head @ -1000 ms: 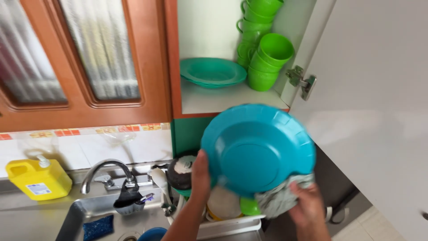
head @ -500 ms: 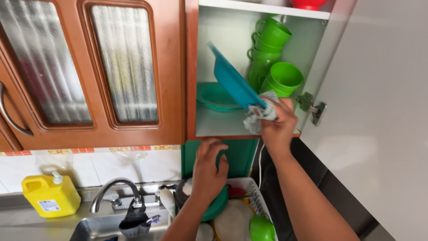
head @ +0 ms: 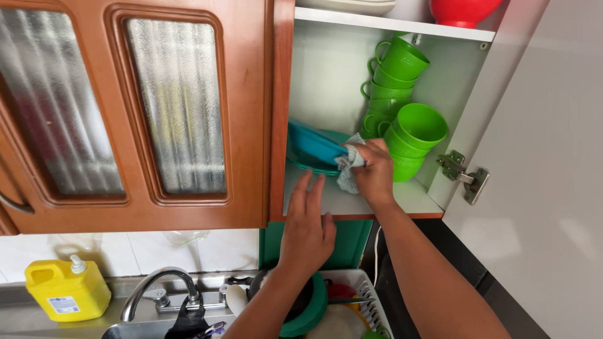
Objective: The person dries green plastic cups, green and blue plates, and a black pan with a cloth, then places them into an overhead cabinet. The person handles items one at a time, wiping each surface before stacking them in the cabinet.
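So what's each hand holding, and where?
Right hand grips the blue plate by its near rim, through a cloth. Left hand holds nothing.

Bright, even daylight fills the view — the white cupboard door [head: 540, 188] right of the hands is nearly washed out. Soft shadow lies under the shelf [head: 377, 201] below the hands. Focus is sharp throughout — straight edges bow slightly toward the frame's borders.

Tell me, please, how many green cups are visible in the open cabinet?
7, perhaps more hidden. Four lie nested in the back column: top, then. Three nest in the front stack: top, middle, bottom.
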